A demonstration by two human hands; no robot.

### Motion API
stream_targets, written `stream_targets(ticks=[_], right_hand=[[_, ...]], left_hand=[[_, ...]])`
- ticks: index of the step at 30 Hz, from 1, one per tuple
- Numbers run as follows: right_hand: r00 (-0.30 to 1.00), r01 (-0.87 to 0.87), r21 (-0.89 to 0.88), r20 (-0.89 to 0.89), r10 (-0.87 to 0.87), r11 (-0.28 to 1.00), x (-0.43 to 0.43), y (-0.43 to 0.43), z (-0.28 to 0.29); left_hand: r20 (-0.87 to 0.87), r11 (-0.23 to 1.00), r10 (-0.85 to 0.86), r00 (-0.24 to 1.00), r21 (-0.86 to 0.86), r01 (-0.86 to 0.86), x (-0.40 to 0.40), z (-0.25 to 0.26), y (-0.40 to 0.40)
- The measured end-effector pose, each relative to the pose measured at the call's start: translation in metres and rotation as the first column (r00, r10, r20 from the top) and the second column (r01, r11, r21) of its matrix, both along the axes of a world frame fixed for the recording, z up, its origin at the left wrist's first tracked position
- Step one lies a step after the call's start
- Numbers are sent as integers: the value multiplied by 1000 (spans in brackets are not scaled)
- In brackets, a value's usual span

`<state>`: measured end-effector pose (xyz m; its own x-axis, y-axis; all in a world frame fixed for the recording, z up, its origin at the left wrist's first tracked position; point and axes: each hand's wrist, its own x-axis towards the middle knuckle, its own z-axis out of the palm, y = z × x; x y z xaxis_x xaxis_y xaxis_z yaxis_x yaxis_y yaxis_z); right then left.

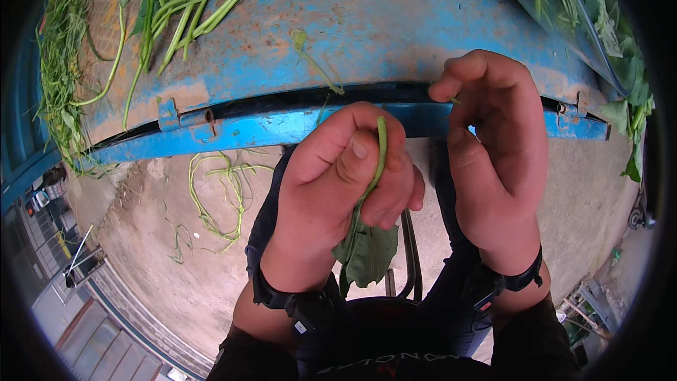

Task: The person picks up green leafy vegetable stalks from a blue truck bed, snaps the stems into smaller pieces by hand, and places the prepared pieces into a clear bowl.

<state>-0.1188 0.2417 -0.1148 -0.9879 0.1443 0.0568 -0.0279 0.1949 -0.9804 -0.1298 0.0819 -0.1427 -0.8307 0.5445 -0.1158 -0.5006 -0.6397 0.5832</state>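
My left hand (338,164) is closed around a green leaf stalk (382,148), thumb pressed beside it. The stalk's cut end points up past the fingers, and its dark green leaf (373,256) hangs below the palm. To the right, my right hand (500,132) is raised with curled fingers and the thumb apart from the fingertips. A tiny green scrap (455,100) clings near one of its fingertips. Both hands are over the near edge of a worn blue metal table (370,16). A loose stalk piece (320,69) lies on that surface just beyond my left hand.
Long green stalks (195,8) lie at the table's upper left, beside a heap of thin green strips (66,74). Leafy greens (608,16) fill a transparent container (587,26) at upper right. Peeled strands (240,211) litter the concrete floor (153,254). Hinges (185,116) jut from the table edge.
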Motion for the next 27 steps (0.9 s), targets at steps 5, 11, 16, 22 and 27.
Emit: stream_targets(ticks=[5,11,16,22,27], right_hand=[[989,-142,-4,-47,142,990,-2,6,2],[876,-268,347,-300,377,899,-14,23,-9],[942,-227,250,-188,277,941,-8,22,-3],[980,-195,-198,10,201,961,-1,8,-6],[919,-73,-608,267,291,790,-2,8,4]], left_hand=[[-31,980,52,998,-188,-57,5,8,4],[-112,895,24,993,-440,-71,8,9,7],[-127,912,21,992,-405,-72,6,7,6],[-344,765,-15,939,-608,-211,12,14,1],[-486,765,47,873,-544,-344,11,7,3]])
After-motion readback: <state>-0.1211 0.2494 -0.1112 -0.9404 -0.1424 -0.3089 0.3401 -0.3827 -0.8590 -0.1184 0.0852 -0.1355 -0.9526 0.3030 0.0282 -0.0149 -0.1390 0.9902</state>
